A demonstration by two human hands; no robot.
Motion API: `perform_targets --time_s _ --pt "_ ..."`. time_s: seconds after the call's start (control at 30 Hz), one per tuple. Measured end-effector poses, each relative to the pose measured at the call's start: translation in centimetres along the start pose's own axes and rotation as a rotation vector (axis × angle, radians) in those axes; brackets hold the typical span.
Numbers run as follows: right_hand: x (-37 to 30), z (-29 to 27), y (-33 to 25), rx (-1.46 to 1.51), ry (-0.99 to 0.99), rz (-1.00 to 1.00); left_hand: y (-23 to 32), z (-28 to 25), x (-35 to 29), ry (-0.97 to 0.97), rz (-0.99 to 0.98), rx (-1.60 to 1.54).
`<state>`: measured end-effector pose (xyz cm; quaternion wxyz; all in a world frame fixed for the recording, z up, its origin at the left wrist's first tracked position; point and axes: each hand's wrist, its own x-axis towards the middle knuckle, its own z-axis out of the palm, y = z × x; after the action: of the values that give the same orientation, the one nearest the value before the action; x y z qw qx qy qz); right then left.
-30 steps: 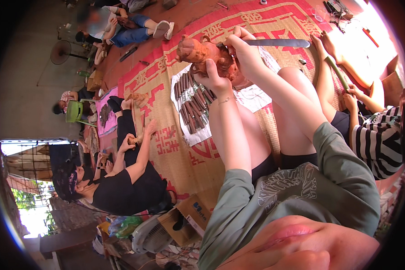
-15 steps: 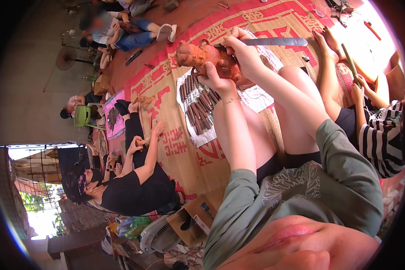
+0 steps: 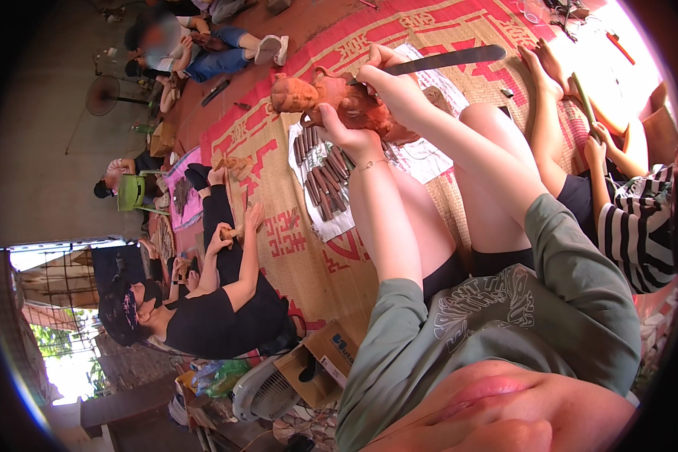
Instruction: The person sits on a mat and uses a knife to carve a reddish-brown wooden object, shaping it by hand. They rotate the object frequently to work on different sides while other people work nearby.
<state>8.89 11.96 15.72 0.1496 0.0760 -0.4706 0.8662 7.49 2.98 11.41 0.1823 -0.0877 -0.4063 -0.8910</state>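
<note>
A reddish-brown carved wooden figure, with a rounded head end to the left, lies across my raised hands above the mat. My left hand grips it from below, thumb pressed along its side. My right hand is closed around a long, flat, dark carving knife. The tool's broad end sticks out to the right, while its other end meets the figure's upper surface near my fingertips. Its exact tip is hard to make out. Below the figure, several brown chisels lie in rows on a white cloth.
A patterned straw mat covers the floor. On the left, a person in black works on a small piece; a person in stripes sits close at right, holding a stick-like tool. Behind the person in black stand a cardboard box and a fan.
Both hands and the figure have shifted slightly left in view, partly with the whole scene. The knife's broad end has tilted up a little, and its flat side looks darker.
</note>
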Motion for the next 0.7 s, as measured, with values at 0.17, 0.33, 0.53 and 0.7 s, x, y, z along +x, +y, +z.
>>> perform_targets --time_s 0.17,0.33,0.53,0.7 --pt "-0.1 0.3 -0.3 0.096 0.024 0.031 0.5 0.2 0.0 -0.092 0.033 0.015" --pt "0.1 0.4 -0.3 -0.093 -0.012 -0.076 0.7 0.4 0.0 -0.03 0.017 0.013" --pt "0.1 0.1 0.9 0.026 0.017 0.053 1.7 0.3 0.0 -0.01 0.043 0.118" --pt "0.2 0.4 -0.1 -0.023 -0.084 0.028 1.8 0.8 -0.2 0.006 0.03 0.031"
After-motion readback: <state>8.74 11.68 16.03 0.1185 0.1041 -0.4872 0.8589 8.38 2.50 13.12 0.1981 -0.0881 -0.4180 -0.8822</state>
